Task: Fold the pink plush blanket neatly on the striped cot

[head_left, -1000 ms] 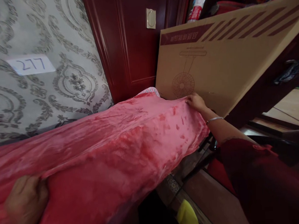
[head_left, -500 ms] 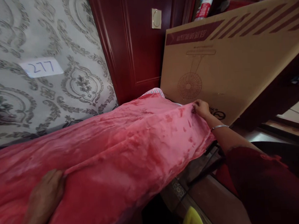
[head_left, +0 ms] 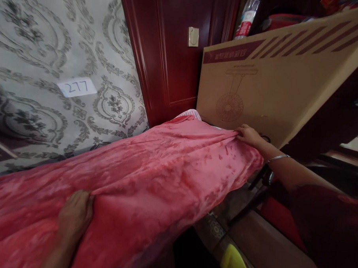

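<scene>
A pinkish-red plush blanket (head_left: pixel 157 178) spreads across the lower left and middle of the head view. My left hand (head_left: pixel 77 213) is closed on a fold of it at the lower left. At the blanket's far right edge, my right hand (head_left: pixel 248 137) pinches the cloth, close to the cardboard box. A raised crease runs through the blanket between both hands. White striped fabric (head_left: pixel 192 114) peeks out at its far corner. What lies beneath the blanket is hidden.
A large cardboard box (head_left: pixel 277 82) with a fan drawing leans at the right. A plastic bottle (head_left: pixel 246 18) stands behind its top edge. Dark red panelling (head_left: pixel 176 63) and patterned wallpaper (head_left: pixel 112 101) bound the far side. Something yellow (head_left: pixel 233 260) shows at the bottom.
The view has shifted, so the wall and box appear lower and further right. Both hands keep hold of the blanket, and the cloth near my right hand is drawn into tighter folds.
</scene>
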Demonstrator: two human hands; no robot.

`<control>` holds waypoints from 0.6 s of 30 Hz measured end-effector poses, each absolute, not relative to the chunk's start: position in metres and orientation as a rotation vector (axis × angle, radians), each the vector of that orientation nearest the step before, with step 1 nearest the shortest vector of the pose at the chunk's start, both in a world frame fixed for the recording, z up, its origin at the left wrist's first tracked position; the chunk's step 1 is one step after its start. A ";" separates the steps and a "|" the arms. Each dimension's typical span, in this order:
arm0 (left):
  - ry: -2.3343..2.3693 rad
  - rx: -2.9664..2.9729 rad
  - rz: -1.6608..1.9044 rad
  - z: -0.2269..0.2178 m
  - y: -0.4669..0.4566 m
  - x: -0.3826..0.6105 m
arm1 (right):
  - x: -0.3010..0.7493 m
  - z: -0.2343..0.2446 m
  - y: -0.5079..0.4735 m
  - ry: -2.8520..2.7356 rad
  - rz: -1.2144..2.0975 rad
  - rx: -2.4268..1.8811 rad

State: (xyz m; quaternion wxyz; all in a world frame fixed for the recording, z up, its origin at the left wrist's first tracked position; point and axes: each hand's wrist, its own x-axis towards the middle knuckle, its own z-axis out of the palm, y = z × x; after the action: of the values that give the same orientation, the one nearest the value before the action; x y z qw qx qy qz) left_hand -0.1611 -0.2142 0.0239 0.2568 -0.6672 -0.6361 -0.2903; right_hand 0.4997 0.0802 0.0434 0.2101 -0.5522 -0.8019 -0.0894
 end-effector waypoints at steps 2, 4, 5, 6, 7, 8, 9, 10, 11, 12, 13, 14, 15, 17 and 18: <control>-1.708 -1.850 -0.774 0.024 -0.214 -0.162 | 0.498 0.046 0.073 -2.218 -0.299 -1.576; -1.700 -1.866 -0.780 0.024 -0.215 -0.163 | 0.494 0.051 0.067 -2.174 -0.345 -1.639; -1.697 -1.860 -0.795 0.025 -0.216 -0.163 | 0.491 0.054 0.066 -2.147 -0.363 -1.672; -1.695 -1.834 -0.826 0.026 -0.218 -0.164 | 0.488 0.057 0.064 -2.123 -0.374 -1.699; -1.699 -1.797 -0.857 0.028 -0.219 -0.164 | 0.485 0.059 0.064 -2.103 -0.378 -1.721; -1.711 -1.758 -0.884 0.030 -0.221 -0.163 | 0.481 0.061 0.064 -2.085 -0.377 -1.738; -1.725 -1.724 -0.903 0.032 -0.222 -0.163 | 0.478 0.062 0.064 -2.067 -0.371 -1.756; -1.736 -1.694 -0.919 0.034 -0.224 -0.162 | 0.474 0.062 0.064 -2.048 -0.363 -1.776; -1.747 -1.672 -0.931 0.036 -0.226 -0.161 | 0.472 0.062 0.065 -2.033 -0.354 -1.797; -1.755 -1.663 -0.939 0.038 -0.228 -0.160 | 0.470 0.061 0.066 -2.022 -0.346 -1.817; -1.762 -1.661 -0.947 0.040 -0.229 -0.159 | 0.469 0.060 0.067 -2.020 -0.338 -1.831; -1.772 -1.664 -0.954 0.041 -0.229 -0.159 | 0.468 0.058 0.068 -2.030 -0.331 -1.835; -1.792 -1.675 -0.953 0.043 -0.230 -0.159 | 0.467 0.057 0.069 -2.049 -0.325 -1.828; -1.857 -1.704 -0.928 0.046 -0.229 -0.160 | 0.468 0.055 0.069 -2.108 -0.311 -1.793; -1.892 -1.719 -0.909 0.048 -0.229 -0.161 | 0.469 0.054 0.068 -2.154 -0.310 -1.774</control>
State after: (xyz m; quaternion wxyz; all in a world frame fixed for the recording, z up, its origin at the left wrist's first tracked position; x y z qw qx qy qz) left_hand -0.1606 -0.2291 0.0475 0.2128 -0.6191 -0.6813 -0.3275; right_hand 0.4686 0.0683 0.0536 0.1661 -0.6231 -0.7565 -0.1087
